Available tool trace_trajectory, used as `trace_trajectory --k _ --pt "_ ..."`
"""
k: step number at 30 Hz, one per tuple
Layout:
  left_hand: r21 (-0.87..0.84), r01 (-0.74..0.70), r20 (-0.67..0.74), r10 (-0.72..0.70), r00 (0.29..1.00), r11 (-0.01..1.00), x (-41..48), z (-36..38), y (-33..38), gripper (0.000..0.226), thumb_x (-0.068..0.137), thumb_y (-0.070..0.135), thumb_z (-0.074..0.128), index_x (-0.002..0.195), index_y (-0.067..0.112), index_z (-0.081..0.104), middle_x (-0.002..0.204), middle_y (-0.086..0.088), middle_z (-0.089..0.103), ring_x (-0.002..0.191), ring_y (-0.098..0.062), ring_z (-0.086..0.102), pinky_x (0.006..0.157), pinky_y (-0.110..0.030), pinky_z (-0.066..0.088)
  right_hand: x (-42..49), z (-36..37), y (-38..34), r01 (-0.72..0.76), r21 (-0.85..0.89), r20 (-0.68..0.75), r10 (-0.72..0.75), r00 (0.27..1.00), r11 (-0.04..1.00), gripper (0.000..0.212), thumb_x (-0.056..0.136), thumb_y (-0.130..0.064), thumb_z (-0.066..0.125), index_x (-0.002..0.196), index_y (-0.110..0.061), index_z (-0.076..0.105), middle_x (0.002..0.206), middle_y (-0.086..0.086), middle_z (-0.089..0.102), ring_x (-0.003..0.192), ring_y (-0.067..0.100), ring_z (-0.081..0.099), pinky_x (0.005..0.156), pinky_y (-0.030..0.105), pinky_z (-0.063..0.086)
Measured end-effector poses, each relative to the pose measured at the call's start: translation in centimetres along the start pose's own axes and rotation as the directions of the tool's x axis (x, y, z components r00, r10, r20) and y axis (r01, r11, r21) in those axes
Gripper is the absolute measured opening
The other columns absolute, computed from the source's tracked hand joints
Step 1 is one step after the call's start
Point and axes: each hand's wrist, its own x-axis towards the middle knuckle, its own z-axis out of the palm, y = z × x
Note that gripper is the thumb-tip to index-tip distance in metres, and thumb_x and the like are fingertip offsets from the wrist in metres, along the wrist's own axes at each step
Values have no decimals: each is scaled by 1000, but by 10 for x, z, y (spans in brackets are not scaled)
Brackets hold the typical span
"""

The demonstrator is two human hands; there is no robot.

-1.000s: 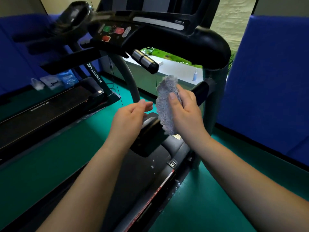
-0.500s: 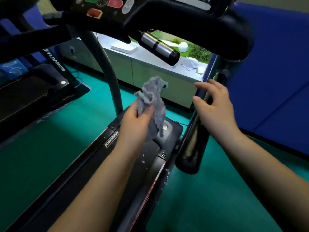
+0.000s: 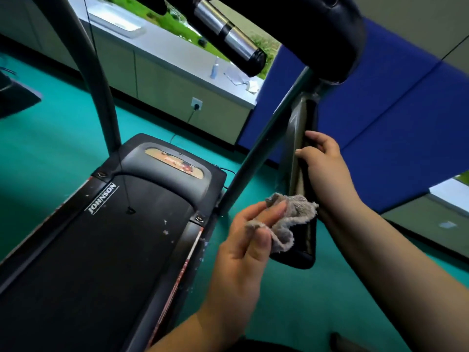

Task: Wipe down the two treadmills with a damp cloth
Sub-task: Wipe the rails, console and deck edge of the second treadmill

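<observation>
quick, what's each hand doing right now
Left hand: closed, holding the grey cloth.
Right hand: closed, fingers curled round the treadmill handrail.

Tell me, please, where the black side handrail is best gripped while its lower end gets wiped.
Probably its middle stretch, from the outer right side, where the right hand grips the handrail. The bar is narrow and slopes down towards the person, so fingers curl round its edge, and the left hand holds the grey cloth at the lower end.
</observation>
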Motion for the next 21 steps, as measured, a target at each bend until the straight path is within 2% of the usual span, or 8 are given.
trace_trajectory --k 2,5,9,11,13,16,19,21 --pt "34 -32 -6 32 999 999 1 5 0 36 91 46 52 122 35 64 136 6 54 128 -6 50 105 -21 39 -2 1 -2 1 -6 -9 -1 1000 1000 39 90 -16 53 126 -31 51 115 -13 54 78 -18 55 54 4 39" --pt "24 -32 34 32 999 999 18 7 -3 32 95 28 52 125 24 64 134 9 56 127 -6 50 107 -24 39 -3 2 -2 6 -34 -22 -7 1000 999 42 90 -19 54 129 -33 50 128 -11 52 115 4 50 73 12 38" --pt "-43 66 96 -62 993 997 42 6 -10 34 93 30 52 126 31 63 137 9 56 130 -7 48 112 -40 35 -4 4 -2 -4 8 -45 4 999 1000 44 90 -18 55 132 -32 47 125 -12 48 98 -4 52 70 12 39" --pt "-41 96 90 -92 992 995 55 7 -15 33 92 39 54 124 40 62 139 9 54 131 -8 47 113 -42 34 -4 4 -1 -1 21 -64 2 998 1000 47 90 -17 56 134 -30 45 124 -12 46 107 1 53 76 13 41" --pt "-40 132 72 -129 989 990 68 10 -17 31 87 47 56 117 47 63 137 5 56 129 -13 50 112 -44 36 -3 4 0 2 28 -76 0 997 1000 48 90 -17 57 135 -29 45 120 -14 46 106 1 52 72 8 40" --pt "-36 189 61 -187 981 981 92 13 -21 29 87 50 56 110 40 68 132 -1 60 125 -16 54 111 -44 38 0 2 0 6 3 -97 -6 995 1000 45 90 -18 55 133 -31 46 117 -17 47 105 0 50 65 -1 37" --pt "-16 182 71 -180 981 983 122 16 -30 34 86 54 58 116 40 66 135 5 58 129 -13 50 113 -42 34 3 2 3 14 -49 -119 -20 993 999 41 94 -22 51 133 -31 46 124 -16 50 116 2 47 73 8 37" --pt "-21 206 76 -204 976 978 145 20 -37 45 80 58 56 120 39 64 131 4 61 128 -15 51 112 -44 35 5 4 5 32 -69 -119 -40 992 997 40 95 -21 51 133 -29 45 117 -19 55 103 -5 52 72 2 36"
